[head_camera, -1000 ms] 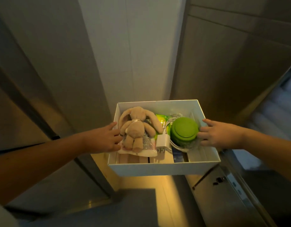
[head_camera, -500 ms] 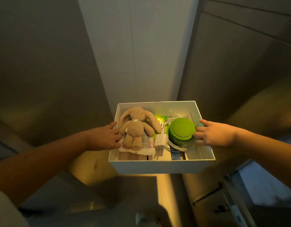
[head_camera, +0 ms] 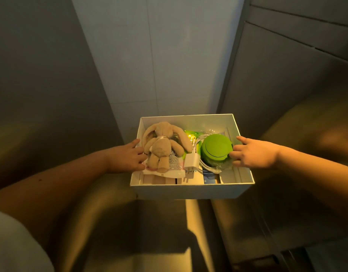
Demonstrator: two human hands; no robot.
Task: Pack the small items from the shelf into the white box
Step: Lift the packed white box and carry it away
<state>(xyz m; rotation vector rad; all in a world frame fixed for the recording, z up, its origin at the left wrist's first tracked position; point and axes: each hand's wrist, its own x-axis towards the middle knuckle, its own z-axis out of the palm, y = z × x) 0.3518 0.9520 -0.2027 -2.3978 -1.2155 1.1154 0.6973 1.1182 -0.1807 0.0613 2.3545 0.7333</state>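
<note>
Two hands hold the white box (head_camera: 188,191) out in front of the person, one at each short side. The left hand (head_camera: 126,157) grips the left wall, with the thumb along the rim and the fingers curled inside against the plush rabbit (head_camera: 163,146). The right hand (head_camera: 255,153) grips the right wall, and its fingertips reach over the rim to touch the green round case (head_camera: 216,147).

The box is open at the top and crowded. The rabbit lies on its back in the left half, on top of a flat packet (head_camera: 174,163) printed with a barcode. A white charger plug (head_camera: 191,161) sits between the rabbit and the green case, prongs toward the near wall, and its white cable (head_camera: 206,167) is coiled under the case. A bright green wrapper (head_camera: 190,133) shows behind them at the far wall, and a blue-printed item (head_camera: 209,176) lies on the box floor near the front.

Beyond the box stands a pale tiled wall (head_camera: 159,55), with dark grey panels (head_camera: 287,75) to its right. Below it are blurred brownish surfaces, and whether the box touches them cannot be told. A light sleeve (head_camera: 12,242) fills the lower left corner.
</note>
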